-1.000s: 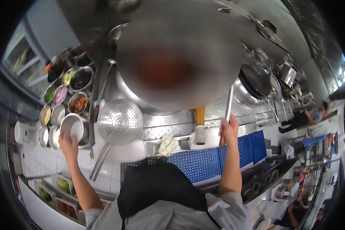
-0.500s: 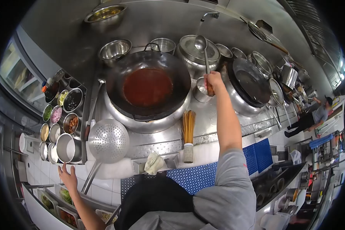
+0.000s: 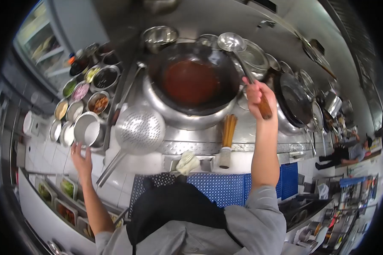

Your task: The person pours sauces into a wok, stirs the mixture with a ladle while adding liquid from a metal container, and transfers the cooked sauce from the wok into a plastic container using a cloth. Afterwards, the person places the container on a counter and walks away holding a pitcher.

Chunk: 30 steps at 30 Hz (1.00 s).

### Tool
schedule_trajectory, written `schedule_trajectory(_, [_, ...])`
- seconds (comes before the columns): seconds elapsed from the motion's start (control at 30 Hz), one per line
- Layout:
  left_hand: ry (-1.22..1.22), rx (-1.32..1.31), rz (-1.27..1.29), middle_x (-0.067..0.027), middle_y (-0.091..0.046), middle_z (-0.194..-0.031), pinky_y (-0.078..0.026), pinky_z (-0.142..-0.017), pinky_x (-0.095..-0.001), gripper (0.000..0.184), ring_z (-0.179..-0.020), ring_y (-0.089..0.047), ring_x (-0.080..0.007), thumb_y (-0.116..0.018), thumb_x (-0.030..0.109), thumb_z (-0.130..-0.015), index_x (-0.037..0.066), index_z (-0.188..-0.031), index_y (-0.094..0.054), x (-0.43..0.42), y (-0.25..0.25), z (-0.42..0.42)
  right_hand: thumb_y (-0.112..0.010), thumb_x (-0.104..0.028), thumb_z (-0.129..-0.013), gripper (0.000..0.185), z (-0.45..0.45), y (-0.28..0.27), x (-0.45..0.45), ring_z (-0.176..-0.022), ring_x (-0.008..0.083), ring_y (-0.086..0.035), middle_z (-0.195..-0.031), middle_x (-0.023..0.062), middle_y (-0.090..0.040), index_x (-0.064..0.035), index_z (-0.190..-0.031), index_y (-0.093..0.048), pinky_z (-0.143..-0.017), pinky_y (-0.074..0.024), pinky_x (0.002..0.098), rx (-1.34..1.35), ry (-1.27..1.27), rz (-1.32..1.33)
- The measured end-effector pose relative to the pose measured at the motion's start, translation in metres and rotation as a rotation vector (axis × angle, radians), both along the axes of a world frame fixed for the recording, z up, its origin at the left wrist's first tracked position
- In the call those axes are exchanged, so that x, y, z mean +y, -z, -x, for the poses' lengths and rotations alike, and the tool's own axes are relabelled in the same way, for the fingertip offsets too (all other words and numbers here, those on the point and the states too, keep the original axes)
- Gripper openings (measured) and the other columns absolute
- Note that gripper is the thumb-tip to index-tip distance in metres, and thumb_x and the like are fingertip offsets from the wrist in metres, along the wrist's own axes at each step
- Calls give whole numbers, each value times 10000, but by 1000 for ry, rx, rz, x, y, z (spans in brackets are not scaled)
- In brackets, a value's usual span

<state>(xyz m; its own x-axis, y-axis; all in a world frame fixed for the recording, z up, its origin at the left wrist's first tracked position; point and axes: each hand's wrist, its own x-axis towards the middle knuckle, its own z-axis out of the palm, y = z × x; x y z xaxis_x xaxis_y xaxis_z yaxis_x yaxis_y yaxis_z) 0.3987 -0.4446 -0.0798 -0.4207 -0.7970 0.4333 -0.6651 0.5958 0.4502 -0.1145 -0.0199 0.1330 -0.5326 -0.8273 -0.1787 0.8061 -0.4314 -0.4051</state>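
Note:
My right hand (image 3: pixel 258 94) is closed around the wooden grip of a ladle (image 3: pixel 232 42). The ladle's bowl is raised over the back right rim of a large black wok (image 3: pixel 155 70). Dark red liquid (image 3: pixel 190 80) lies in the bottom of the wok. At lower left, my left hand (image 3: pixel 81 160) has its fingers apart and holds nothing. It is just below a deep metal pot (image 3: pixel 87 129); whether the fingertips touch its side I cannot tell. Between my hands, a big perforated skimmer (image 3: pixel 139 129) rests on the counter edge.
Small bowls of ingredients, such as chopped pink onion (image 3: pixel 80 91), crowd the left. A bamboo wok brush (image 3: pixel 228 142) and a crumpled cloth (image 3: pixel 187 163) lie at the front edge. A second wok (image 3: pixel 297 97) stands on the right. Farther right is another person (image 3: pixel 356 152).
My right hand has lifted the ladle from above the lidded pot toward the wok's back right rim. My left hand has come up nearer the deep pot. The camera view has shifted.

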Motion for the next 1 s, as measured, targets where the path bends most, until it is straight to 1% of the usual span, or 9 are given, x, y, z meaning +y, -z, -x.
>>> schedule_trajectory(0.07, [38, 72, -31, -243, -536, -1373, -380, -1086, -456, 429, -1291, -481, -395, -724, 174, -852, 16, -1244, -646, -3, -5, 7, -447, -203, -1039, 464, -61, -1, -13, -567, 109, -519, -795, 41, -543, 65, -1413, -389, -449, -453, 262, -48, -63, 79])
schedule_trajectory(0.23, [37, 243, -162, -215, -580, -1324, -464, -1009, -437, 379, -1189, -575, -377, -703, 150, -838, 25, -1192, -659, -8, -12, 13, -361, -177, -1053, 577, -184, 19, -50, -567, 145, -512, -849, 98, -521, 44, -1536, -135, -435, -459, 312, -229, -281, 277])
schedule_trajectory(0.27, [27, 217, -22, -221, -605, -1272, -472, -992, -432, 355, -1150, -591, -390, -695, 147, -838, 16, -1166, -668, -16, -3, 12, -357, -168, -1050, 600, -198, 24, -57, -567, 152, -516, -853, 107, -522, 39, -1545, -89, -442, -472, 316, -251, -316, 282])
schedule_trajectory(0.5, [-8, 260, -104, -187, -663, -1129, -511, -860, -432, 289, -928, -654, -344, -630, 98, -838, -9, -1101, -687, -39, -24, 10, -375, -113, -1027, 626, -272, 47, -103, -553, 169, -534, -827, 108, -511, 32, -1550, -63, -425, -489, 307, -373, -548, 144])
schedule_trajectory(0.6, [30, 268, -111, -163, -673, -1053, -532, -756, -378, 292, -798, -671, -285, -646, 85, -839, -9, -1113, -681, -49, -28, 11, -450, -104, -992, 602, -289, 44, -125, -471, 144, -509, -747, 78, -515, 45, -1525, -213, -379, -458, 288, -60, -618, -140])
schedule_trajectory(0.7, [55, 254, -117, -169, -675, -1039, -539, -756, -378, 294, -806, -678, -283, -641, 80, -845, -9, -1122, -683, -60, -29, 14, -579, -71, -917, 546, -314, 35, -148, -405, 110, -482, -660, 34, -528, 4, -1440, -440, -329, -410, 265, 334, -603, -488])
schedule_trajectory(0.83, [52, 263, -86, -172, -677, -1012, -539, -751, -376, 304, -810, -681, -281, -646, 85, -847, -1, -1135, -688, -68, -29, 20, -608, -14, -884, 592, -329, 46, -160, -410, 95, -499, -657, 14, -553, -21, -1454, -450, -352, -426, 251, 681, -635, -657])
schedule_trajectory(0.93, [11, 323, -28, -202, -666, -1052, -522, -834, -440, 301, -895, -663, -360, -640, 59, -824, -12, -1113, -685, -66, -32, 21, -592, -2, -890, 624, -331, 66, -158, -427, 77, -496, -663, -7, -542, -55, -1489, -427, -382, -420, 233, 946, -636, -661])
schedule_trajectory(1.0, [-37, 227, -89, -202, -652, -1062, -514, -834, -422, 325, -899, -642, -347, -679, 105, -819, 3, -1128, -687, -59, -31, 11, -595, -14, -897, 652, -330, 80, -151, -514, 41, -502, -771, 0, -598, -56, -1514, -387, -447, -442, 207, 1107, -598, -691])
